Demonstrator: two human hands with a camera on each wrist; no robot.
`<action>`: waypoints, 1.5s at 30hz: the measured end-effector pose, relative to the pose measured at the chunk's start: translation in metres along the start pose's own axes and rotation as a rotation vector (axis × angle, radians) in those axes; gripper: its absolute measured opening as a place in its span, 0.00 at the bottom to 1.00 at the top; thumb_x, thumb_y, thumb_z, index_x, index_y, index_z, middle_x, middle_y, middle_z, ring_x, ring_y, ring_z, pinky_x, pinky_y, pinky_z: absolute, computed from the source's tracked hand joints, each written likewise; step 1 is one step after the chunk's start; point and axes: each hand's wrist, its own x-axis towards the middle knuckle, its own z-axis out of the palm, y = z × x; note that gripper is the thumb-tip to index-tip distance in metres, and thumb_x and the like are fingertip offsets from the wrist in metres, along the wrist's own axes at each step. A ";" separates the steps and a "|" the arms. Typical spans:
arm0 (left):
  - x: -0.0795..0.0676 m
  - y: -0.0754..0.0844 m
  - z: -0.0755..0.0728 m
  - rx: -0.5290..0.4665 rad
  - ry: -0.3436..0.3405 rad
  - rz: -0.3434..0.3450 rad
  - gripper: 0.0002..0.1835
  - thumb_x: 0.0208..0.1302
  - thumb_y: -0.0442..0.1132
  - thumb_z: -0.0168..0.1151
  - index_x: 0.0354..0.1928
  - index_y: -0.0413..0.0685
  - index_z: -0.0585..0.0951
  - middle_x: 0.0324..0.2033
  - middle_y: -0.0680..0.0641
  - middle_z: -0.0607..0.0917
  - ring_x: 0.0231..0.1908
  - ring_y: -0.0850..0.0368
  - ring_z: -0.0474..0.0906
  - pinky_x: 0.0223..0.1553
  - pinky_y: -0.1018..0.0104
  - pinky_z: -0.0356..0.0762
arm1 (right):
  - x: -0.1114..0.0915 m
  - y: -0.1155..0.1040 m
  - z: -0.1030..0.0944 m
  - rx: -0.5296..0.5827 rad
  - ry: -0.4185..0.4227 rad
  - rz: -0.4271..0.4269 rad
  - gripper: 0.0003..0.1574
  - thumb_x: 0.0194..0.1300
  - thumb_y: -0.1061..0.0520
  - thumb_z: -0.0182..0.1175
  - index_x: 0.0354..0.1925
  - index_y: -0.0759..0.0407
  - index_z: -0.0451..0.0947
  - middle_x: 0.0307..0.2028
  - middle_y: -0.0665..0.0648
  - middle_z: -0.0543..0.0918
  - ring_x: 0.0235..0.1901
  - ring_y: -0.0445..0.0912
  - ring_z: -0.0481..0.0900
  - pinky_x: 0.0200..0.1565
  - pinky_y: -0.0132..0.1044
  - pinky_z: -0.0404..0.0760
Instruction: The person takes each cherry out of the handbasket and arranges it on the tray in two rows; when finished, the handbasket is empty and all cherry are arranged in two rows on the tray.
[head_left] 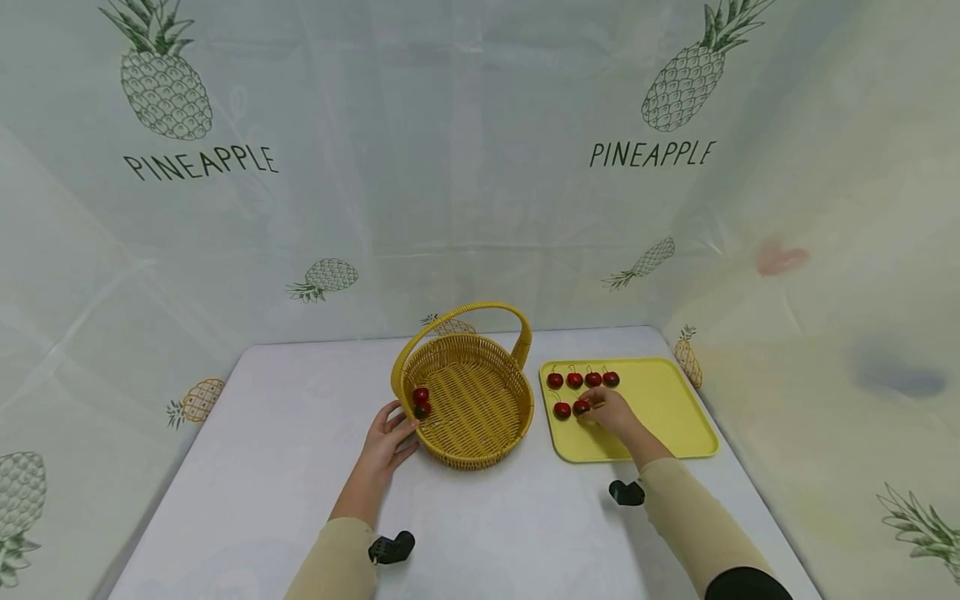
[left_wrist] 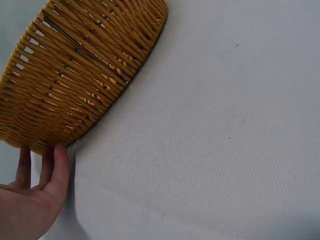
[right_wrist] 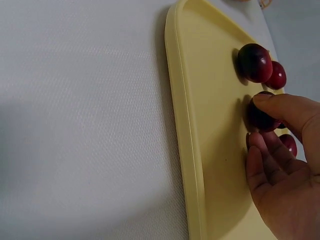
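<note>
My left hand (head_left: 386,446) rests against the left side of a round yellow wicker basket (head_left: 468,458); in the left wrist view its extended fingers (left_wrist: 61,167) touch the woven wall. Two dark red cherries (head_left: 421,394) lie inside the basket by its left edge, below the arched handle. Over a yellow tray (head_left: 667,417) to the right, my right hand (head_left: 609,412) pinches a cherry (right_wrist: 262,117) between thumb and fingers, low over the tray surface. Just left of that cherry sits another cherry (head_left: 562,410). Behind them several cherries (head_left: 574,380) with stems form a row.
Basket and tray stand side by side on a white-covered table (head_left: 300,417), a narrow gap between them. A pale curtain (head_left: 465,167) printed with pineapples hangs behind the table and along its sides. The basket's handle (head_left: 480,306) arches up over the rim.
</note>
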 end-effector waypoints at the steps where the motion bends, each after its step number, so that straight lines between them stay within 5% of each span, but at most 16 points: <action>1: 0.000 0.000 0.000 -0.001 -0.001 0.000 0.34 0.68 0.29 0.59 0.72 0.50 0.58 0.69 0.36 0.60 0.63 0.36 0.66 0.58 0.41 0.67 | 0.000 0.000 0.000 0.001 0.001 0.002 0.19 0.56 0.66 0.69 0.47 0.66 0.77 0.45 0.65 0.78 0.42 0.55 0.74 0.39 0.41 0.75; 45: 0.001 -0.003 -0.001 0.044 0.008 0.033 0.34 0.68 0.31 0.60 0.72 0.50 0.59 0.69 0.35 0.61 0.60 0.37 0.69 0.57 0.42 0.69 | 0.004 -0.003 0.003 -0.085 0.013 -0.022 0.18 0.55 0.65 0.71 0.45 0.65 0.79 0.41 0.62 0.79 0.39 0.54 0.74 0.40 0.42 0.73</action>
